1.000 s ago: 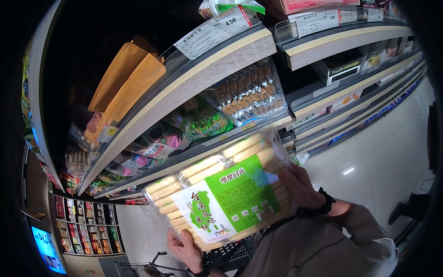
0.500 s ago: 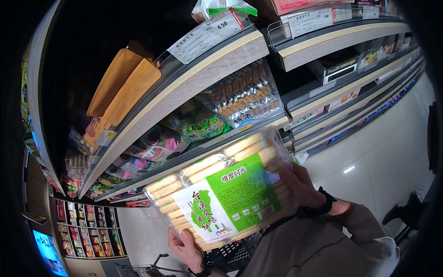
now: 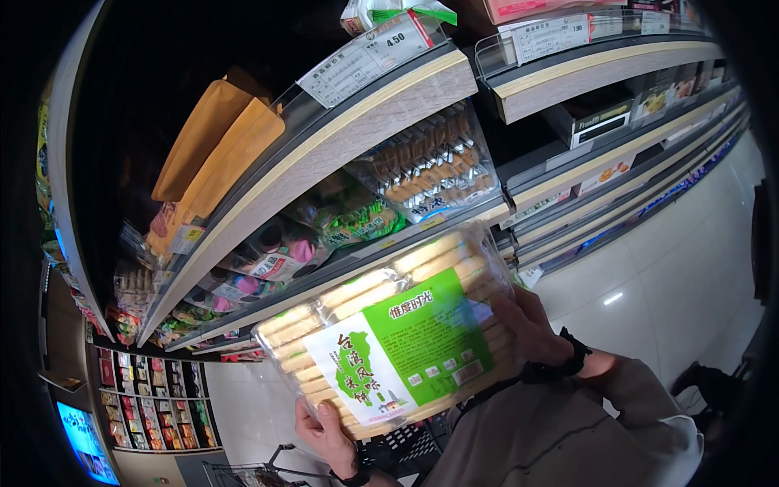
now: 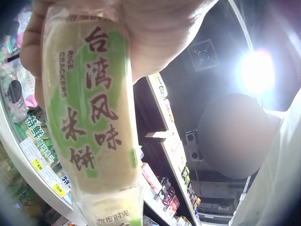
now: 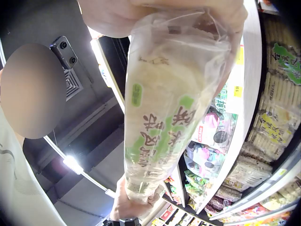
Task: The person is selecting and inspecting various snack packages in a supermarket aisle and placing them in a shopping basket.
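A wide clear pack of rice crackers point(image 3: 406, 345) is held tilted before the shelves, its white and green printed label facing up in the head view. My left hand point(image 3: 326, 434) grips its lower left edge, thumb over the top. At the right side my right hand point(image 3: 526, 325) holds the other edge, its fingers partly hidden beneath. In the left wrist view the wrapped end of the rice cracker pack point(image 4: 91, 127) fills the middle, close against the left hand point(image 4: 164, 37). The right wrist view shows crinkled film on the pack point(image 5: 162, 108) under the right hand point(image 5: 113, 19).
A shelf edge point(image 3: 389, 118) with price tags runs above the pack. Brown paper bags point(image 3: 219, 158) stand on that shelf, and bagged biscuits point(image 3: 442, 166) lie on the one below. A black basket point(image 3: 406, 450) sits under the pack. Someone's dark shoe point(image 3: 694, 381) is at the right.
Both hands keep the rice cracker pack in nearly the same place. The head view shifts slightly, and the dark shoe at the right has moved a little.
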Action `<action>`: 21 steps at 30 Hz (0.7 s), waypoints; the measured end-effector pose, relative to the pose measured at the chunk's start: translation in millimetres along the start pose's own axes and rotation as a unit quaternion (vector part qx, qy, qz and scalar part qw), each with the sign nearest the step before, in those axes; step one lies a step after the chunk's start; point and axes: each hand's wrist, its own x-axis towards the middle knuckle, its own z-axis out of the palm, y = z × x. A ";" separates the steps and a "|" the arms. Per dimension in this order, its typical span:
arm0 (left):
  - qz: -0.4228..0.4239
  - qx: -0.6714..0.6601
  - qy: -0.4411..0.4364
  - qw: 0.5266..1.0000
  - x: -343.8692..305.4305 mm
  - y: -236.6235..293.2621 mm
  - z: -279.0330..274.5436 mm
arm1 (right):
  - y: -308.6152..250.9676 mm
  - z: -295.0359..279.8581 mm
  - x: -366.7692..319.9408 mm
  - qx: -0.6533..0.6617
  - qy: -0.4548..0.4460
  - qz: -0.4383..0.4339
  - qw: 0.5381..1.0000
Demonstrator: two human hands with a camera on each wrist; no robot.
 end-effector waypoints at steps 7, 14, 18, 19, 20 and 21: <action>-0.005 0.003 -0.006 1.000 2.2 -2.7 -0.7 | -2.5 0.0 -1.5 0.007 -0.004 0.014 1.000; -0.005 0.001 -0.007 1.000 3.0 -4.2 -1.0 | 2.1 0.3 -3.4 0.018 -0.004 0.023 1.000; -0.009 -0.008 -0.010 1.000 3.1 -3.8 -1.1 | 2.5 -0.3 -4.9 0.011 -0.006 0.028 1.000; -0.010 -0.010 -0.014 1.000 3.0 -4.0 -1.4 | 2.7 -0.2 -5.2 0.011 -0.006 0.028 1.000; -0.010 -0.010 -0.014 1.000 2.6 -4.1 -1.5 | 3.0 0.2 -5.3 0.016 -0.006 0.029 0.999; -0.009 -0.009 -0.013 1.000 2.2 -4.2 -1.4 | 3.3 0.4 -5.5 0.021 -0.007 0.030 0.999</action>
